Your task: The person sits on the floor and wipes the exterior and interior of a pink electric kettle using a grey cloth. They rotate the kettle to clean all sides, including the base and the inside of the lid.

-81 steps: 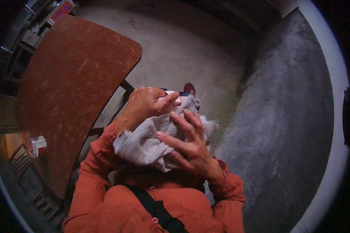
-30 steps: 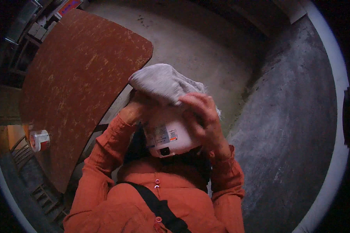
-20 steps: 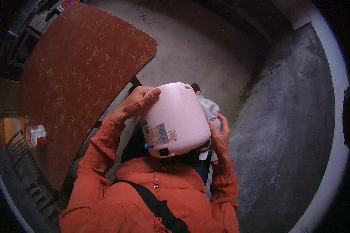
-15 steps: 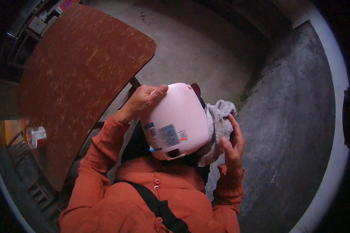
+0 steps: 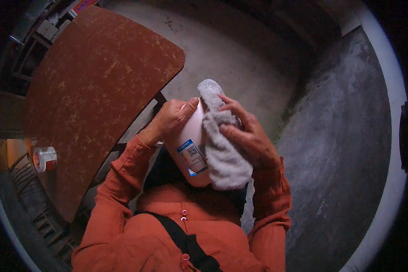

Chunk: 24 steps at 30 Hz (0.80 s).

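Observation:
A pale pink, rounded appliance [image 5: 186, 142] with a blue-edged label is held above my lap, tilted. I cannot tell its exact kind. At its upper left end my left hand [image 5: 173, 115] is closed round the edge, thumb on top. My right hand [image 5: 248, 133] presses a grey-white cloth [image 5: 226, 161] against the appliance's right side, fingers bent over the fabric. The cloth covers much of that side, and its upper end sticks out past the appliance's far edge.
A worn reddish-brown table [image 5: 104, 68] stands at my left. On its near left part sits a white tub [image 5: 45, 159] with a reddish patch. Wooden stools [image 5: 45, 226] are at the lower left. A grey wall [image 5: 344, 136] curves along the right, beside the concrete floor [image 5: 254, 59].
The appliance has turned, so its broad labelled face shows less and another labelled side shows. My right hand has brought the cloth up and left from beside the appliance onto it.

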Available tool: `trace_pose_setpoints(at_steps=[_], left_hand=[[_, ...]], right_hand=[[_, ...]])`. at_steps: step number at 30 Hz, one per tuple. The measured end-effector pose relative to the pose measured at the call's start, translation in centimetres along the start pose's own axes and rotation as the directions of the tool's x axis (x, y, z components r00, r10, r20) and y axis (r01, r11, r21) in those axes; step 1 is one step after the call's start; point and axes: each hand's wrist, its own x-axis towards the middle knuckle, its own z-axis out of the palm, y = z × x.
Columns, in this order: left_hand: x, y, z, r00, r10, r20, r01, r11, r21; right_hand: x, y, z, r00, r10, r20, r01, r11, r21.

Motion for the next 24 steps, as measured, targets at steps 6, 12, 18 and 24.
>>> trace_pose_setpoints(at_steps=[6,12,18,24], left_hand=[[-0.8,-0.3,0.1,1.000,0.025,0.010,-0.024,0.998,-0.057],[-2.8,-1.3,-1.0,0.994,0.026,0.105,-0.005,0.981,-0.195],[-3.0,0.2,-1.5,0.958,-0.090,0.273,0.183,0.924,-0.337],[-4.4,1.6,-2.0,0.932,-0.007,0.361,0.137,0.933,-0.334]], right_hand=[[1.0,5.2,-3.8,0.963,0.263,-0.063,-0.216,0.891,0.400],[-4.0,16.1,-5.3,0.990,0.001,-0.139,0.064,0.885,0.460],[-2.8,8.2,-5.3,0.920,0.159,-0.359,0.081,0.818,0.570],[1.9,-0.6,-1.3,0.939,-0.043,-0.341,0.041,0.999,-0.013]])
